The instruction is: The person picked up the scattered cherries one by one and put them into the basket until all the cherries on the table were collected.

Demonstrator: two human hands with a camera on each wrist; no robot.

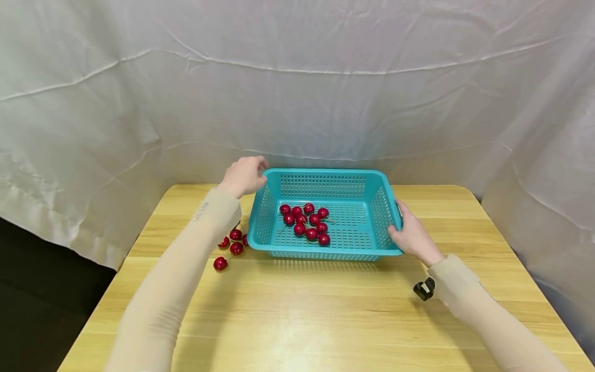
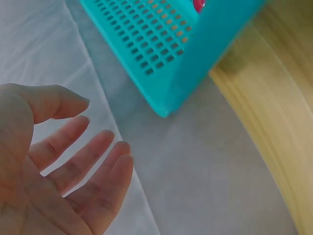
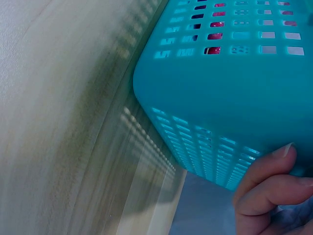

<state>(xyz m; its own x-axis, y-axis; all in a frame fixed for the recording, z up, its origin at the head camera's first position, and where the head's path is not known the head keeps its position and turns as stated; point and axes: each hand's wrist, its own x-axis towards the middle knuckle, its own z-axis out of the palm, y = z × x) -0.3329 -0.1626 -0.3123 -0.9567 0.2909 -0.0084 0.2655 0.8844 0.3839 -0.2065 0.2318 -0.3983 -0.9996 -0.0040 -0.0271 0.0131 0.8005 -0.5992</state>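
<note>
A turquoise plastic basket with slotted sides sits at the back of the wooden table; several red cherries lie inside it, mostly left of centre. My right hand grips the basket's right end at the rim. In the right wrist view, its curled fingers are against the basket wall, and part of the hand is out of frame. By the back left corner is my left hand, loosely bent and holding nothing. The left wrist view shows a gap between its fingertips and the basket corner.
Several more cherries lie on the table left of the basket, partly hidden by the left sleeve. A pale cloth hangs behind the table's back edge. A small black device is at the right cuff.
</note>
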